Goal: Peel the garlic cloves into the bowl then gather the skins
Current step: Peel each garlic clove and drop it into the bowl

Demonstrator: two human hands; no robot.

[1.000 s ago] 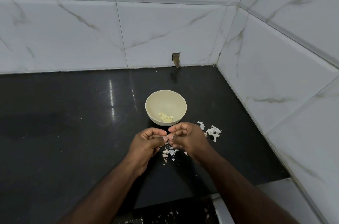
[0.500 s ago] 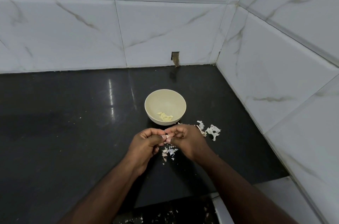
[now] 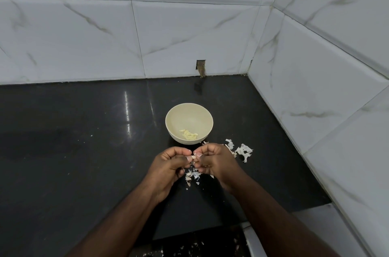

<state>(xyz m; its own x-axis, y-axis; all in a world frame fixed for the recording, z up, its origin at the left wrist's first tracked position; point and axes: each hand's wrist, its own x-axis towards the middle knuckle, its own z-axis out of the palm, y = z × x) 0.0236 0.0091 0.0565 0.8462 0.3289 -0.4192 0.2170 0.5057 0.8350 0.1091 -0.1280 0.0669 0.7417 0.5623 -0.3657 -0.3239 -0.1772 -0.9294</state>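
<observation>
A cream bowl (image 3: 189,112) stands on the black counter with several peeled garlic cloves (image 3: 189,135) at its bottom. Just in front of it, above the counter, my left hand (image 3: 168,167) and my right hand (image 3: 214,161) meet fingertip to fingertip and pinch one small garlic clove (image 3: 194,157) between them; most of the clove is hidden by the fingers. Torn white skins (image 3: 192,175) lie on the counter under my hands. A second heap of skins (image 3: 242,150) lies to the right of my right hand.
White marble-tiled walls close the counter (image 3: 84,151) at the back and on the right. A small dark notch (image 3: 201,67) sits in the back wall above the counter. Skin scraps (image 3: 189,248) lie on the floor below the counter's front edge.
Both hands stay in front of the bowl and keep working the clove; the fingertips have shifted slightly, the right hand closing in on the left.
</observation>
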